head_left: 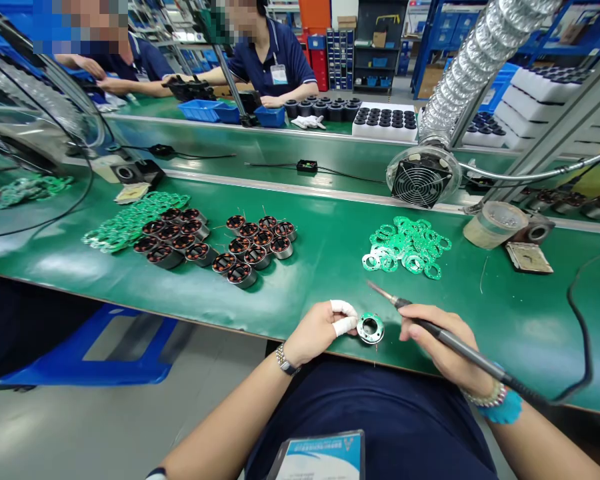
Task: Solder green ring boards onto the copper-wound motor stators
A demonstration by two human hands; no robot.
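Observation:
My left hand (330,325), with white covers on its thumb and finger, pinches the left edge of a round part topped by a green ring board (371,328) near the table's front edge. In my right hand (443,340) is a black soldering iron (450,341), held like a pen, its tip pointing left above the table, apart from the part. Loose green ring boards (407,245) lie in a heap beyond my hands. To the left stand several motor stators (256,255) with copper windings; some have thin wires sticking up.
Stacked green boards (135,220) and more stators (166,255) occupy the left. A fan (421,181) under a silver duct stands behind. At right are a plastic cup (495,223), a small tray (529,258) and the iron's cable (583,327). Two people sit across the bench.

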